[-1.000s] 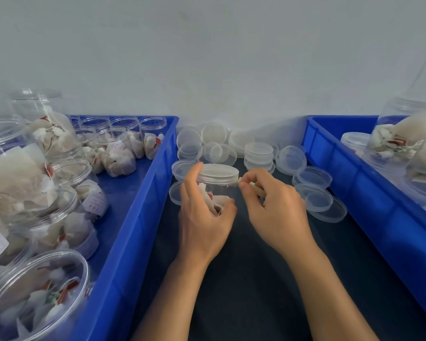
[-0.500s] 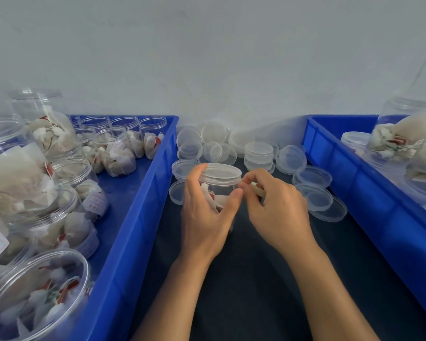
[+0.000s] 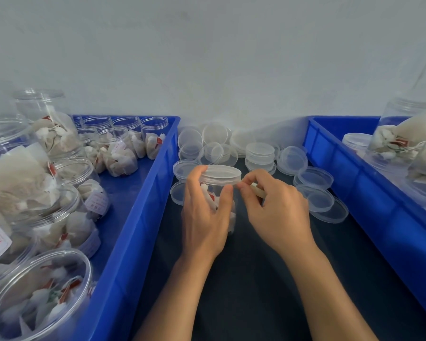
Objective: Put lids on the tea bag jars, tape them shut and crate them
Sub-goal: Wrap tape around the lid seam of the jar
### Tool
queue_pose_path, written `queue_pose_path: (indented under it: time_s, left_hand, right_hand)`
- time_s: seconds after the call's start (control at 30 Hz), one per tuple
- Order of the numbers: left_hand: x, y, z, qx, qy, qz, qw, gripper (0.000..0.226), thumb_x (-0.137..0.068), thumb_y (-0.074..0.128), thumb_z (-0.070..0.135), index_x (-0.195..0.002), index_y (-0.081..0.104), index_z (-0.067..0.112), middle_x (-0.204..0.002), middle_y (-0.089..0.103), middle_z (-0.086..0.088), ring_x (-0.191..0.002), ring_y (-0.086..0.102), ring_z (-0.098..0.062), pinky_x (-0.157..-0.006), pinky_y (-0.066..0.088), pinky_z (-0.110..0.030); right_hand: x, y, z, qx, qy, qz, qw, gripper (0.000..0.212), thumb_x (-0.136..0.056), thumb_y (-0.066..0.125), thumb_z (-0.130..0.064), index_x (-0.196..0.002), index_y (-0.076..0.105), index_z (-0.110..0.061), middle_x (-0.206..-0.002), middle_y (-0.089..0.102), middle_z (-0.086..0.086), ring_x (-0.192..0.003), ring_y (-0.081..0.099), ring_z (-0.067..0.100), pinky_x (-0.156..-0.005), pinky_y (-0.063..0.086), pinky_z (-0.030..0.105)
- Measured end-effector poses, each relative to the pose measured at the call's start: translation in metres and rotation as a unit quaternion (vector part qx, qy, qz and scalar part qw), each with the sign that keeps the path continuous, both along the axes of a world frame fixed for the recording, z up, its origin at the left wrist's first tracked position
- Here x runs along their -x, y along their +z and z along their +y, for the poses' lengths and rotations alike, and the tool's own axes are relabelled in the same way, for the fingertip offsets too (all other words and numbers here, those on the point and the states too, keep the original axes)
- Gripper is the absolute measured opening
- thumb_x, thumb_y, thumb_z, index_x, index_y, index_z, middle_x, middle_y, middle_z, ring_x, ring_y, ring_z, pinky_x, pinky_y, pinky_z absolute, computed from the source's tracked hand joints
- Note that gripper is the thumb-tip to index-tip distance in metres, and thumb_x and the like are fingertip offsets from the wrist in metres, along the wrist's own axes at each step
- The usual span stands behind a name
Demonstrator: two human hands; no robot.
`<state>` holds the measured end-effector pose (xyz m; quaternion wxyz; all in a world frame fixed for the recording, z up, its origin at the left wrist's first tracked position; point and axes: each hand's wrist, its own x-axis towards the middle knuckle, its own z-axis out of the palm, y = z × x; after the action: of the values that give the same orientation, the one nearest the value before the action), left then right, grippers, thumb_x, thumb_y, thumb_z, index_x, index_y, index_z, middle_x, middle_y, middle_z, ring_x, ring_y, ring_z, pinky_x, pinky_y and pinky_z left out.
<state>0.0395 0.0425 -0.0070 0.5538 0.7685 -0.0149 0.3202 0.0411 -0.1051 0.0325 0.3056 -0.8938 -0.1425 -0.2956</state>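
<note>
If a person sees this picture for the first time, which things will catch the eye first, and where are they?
First, the two hands at the centre: the left hand grips a clear plastic jar of tea bags with its lid on, and the right hand pinches something small and pale at the lid's edge. Then the bright blue plastic crate on the left, full of open jars, and the loose clear lids behind.

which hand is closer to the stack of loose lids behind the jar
Right. The right hand sits just in front of the stack of lids, pinching at the jar's lid rim. The left hand grips the jar, farther left of the stack.
</note>
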Motion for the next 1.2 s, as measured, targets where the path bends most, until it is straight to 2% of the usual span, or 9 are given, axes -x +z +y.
queue_pose_path:
  time_s: [0.13, 0.27, 0.4, 0.5, 0.67, 0.73, 0.83, 1.2]
  left_hand:
    - [0.0009, 0.0002, 0.0011, -0.007, 0.004, -0.001, 1.000, 0.048, -0.100, 0.053, 0.054, -0.144, 0.037, 0.044, -0.141, 0.054, 0.011, -0.119, 0.050, 0.017, -0.087, 0.040, 0.000]
    - [0.0027, 0.0016, 0.0012, -0.011, -0.005, -0.003, 1.000, 0.050, -0.099, 0.043, 0.054, -0.147, 0.037, 0.039, -0.145, 0.054, 0.006, -0.122, 0.050, 0.011, -0.090, 0.039, -0.002]
    - [0.0037, 0.0043, 0.0007, -0.007, -0.009, -0.009, 1.000, 0.055, -0.095, 0.054, 0.056, -0.145, 0.039, 0.039, -0.140, 0.055, 0.011, -0.121, 0.052, 0.010, -0.089, 0.041, -0.002]
    - [0.0035, 0.0043, 0.0009, -0.002, -0.010, -0.009, 1.000, 0.063, -0.090, 0.063, 0.060, -0.145, 0.038, 0.040, -0.141, 0.056, 0.010, -0.121, 0.057, 0.001, -0.089, 0.045, -0.006]
    - [0.0028, 0.0036, 0.0019, -0.003, -0.011, -0.007, 1.000, 0.070, -0.087, 0.067, 0.065, -0.145, 0.035, 0.043, -0.141, 0.056, 0.009, -0.119, 0.062, -0.009, -0.089, 0.053, -0.016]
    - [0.0031, 0.0038, 0.0024, -0.003, -0.010, -0.008, 1.000, 0.070, -0.088, 0.069, 0.063, -0.145, 0.035, 0.042, -0.142, 0.055, 0.010, -0.119, 0.061, -0.005, -0.089, 0.054, -0.017]
    - [0.0029, 0.0044, 0.0024, -0.007, -0.007, -0.012, 1.000, 0.069, -0.089, 0.071, 0.060, -0.146, 0.036, 0.041, -0.141, 0.054, 0.012, -0.121, 0.055, 0.007, -0.087, 0.048, -0.008]
    - [0.0021, 0.0035, 0.0014, -0.009, 0.001, -0.007, 1.000, 0.066, -0.090, 0.071, 0.061, -0.144, 0.036, 0.045, -0.138, 0.056, 0.014, -0.121, 0.054, 0.008, -0.086, 0.045, -0.004]
  right_hand:
    - [0.0003, 0.0011, -0.0007, -0.003, -0.001, 0.004, 1.000, 0.015, -0.103, 0.059, -0.048, -0.098, 0.063, -0.034, -0.060, 0.054, -0.015, -0.058, 0.052, 0.008, -0.054, 0.045, 0.033]
    - [-0.0001, 0.0029, -0.0023, -0.006, -0.004, 0.007, 1.000, 0.015, -0.103, 0.059, -0.049, -0.098, 0.063, -0.035, -0.056, 0.051, -0.015, -0.057, 0.052, 0.008, -0.057, 0.050, 0.036]
    - [0.0007, 0.0027, -0.0033, 0.002, -0.002, 0.006, 1.000, 0.016, -0.103, 0.058, -0.050, -0.098, 0.063, -0.036, -0.059, 0.055, -0.014, -0.059, 0.053, 0.008, -0.057, 0.048, 0.034]
    - [0.0009, 0.0029, -0.0032, 0.007, -0.002, 0.000, 1.000, 0.017, -0.103, 0.057, -0.051, -0.097, 0.063, -0.037, -0.058, 0.053, -0.014, -0.058, 0.052, 0.006, -0.054, 0.042, 0.029]
    - [0.0020, 0.0032, -0.0035, 0.016, 0.007, -0.002, 1.000, 0.011, -0.102, 0.058, -0.046, -0.097, 0.062, -0.037, -0.060, 0.052, -0.014, -0.057, 0.051, 0.006, -0.053, 0.042, 0.030]
    - [0.0025, 0.0033, -0.0034, 0.021, 0.007, -0.001, 1.000, 0.011, -0.102, 0.056, -0.045, -0.098, 0.062, -0.037, -0.061, 0.052, -0.015, -0.058, 0.051, 0.005, -0.051, 0.038, 0.029]
    - [0.0025, 0.0039, -0.0026, 0.021, 0.006, -0.003, 1.000, 0.012, -0.101, 0.055, -0.045, -0.098, 0.063, -0.037, -0.060, 0.050, -0.016, -0.057, 0.050, 0.005, -0.051, 0.040, 0.029]
    - [0.0037, 0.0053, -0.0017, 0.022, -0.003, -0.013, 1.000, 0.015, -0.101, 0.055, -0.045, -0.098, 0.064, -0.033, -0.060, 0.050, -0.016, -0.058, 0.050, 0.006, -0.052, 0.047, 0.033]
